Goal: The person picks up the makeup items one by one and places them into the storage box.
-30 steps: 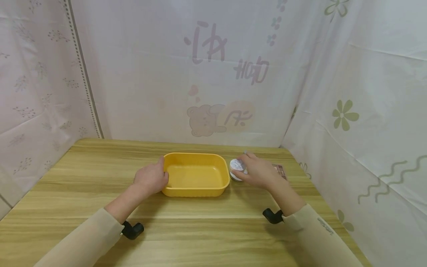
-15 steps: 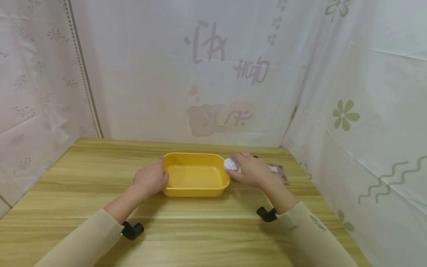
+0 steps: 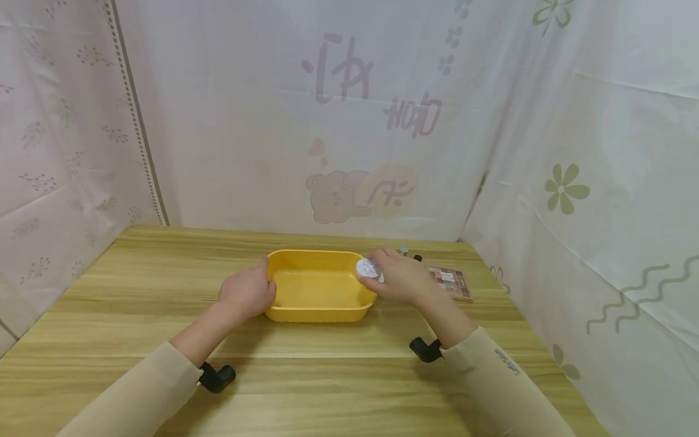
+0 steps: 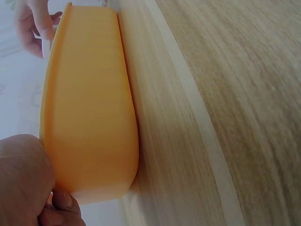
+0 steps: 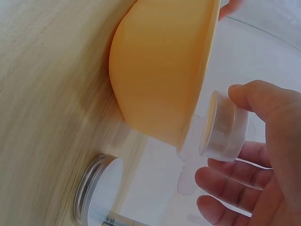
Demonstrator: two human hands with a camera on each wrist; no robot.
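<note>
A yellow rectangular plastic basin (image 3: 319, 291) with rounded corners stands on the wooden table. My left hand (image 3: 247, 290) grips its left rim, with the thumb over the edge, as the left wrist view (image 4: 28, 179) also shows. My right hand (image 3: 395, 276) pinches a small round jar (image 5: 225, 126) between thumb and fingers. The jar has a white crinkled-looking top (image 3: 368, 269) and translucent sides, and it is tilted above the basin's right rim. A flat round container (image 5: 99, 190) with a silver rim lies on the table below the right hand; in the head view the hand hides it.
Right of the basin lie an eyeshadow palette (image 3: 450, 283) with brown squares, a small silver-topped item (image 3: 403, 250) and a small black-ended item (image 3: 417, 258). Printed curtains (image 3: 246, 152) surround the wooden table (image 3: 306, 376) at the back and sides.
My right hand has lifted the jar from the table and carried it left to the basin's right rim. More of the palette shows now. My left hand and the basin have stayed put.
</note>
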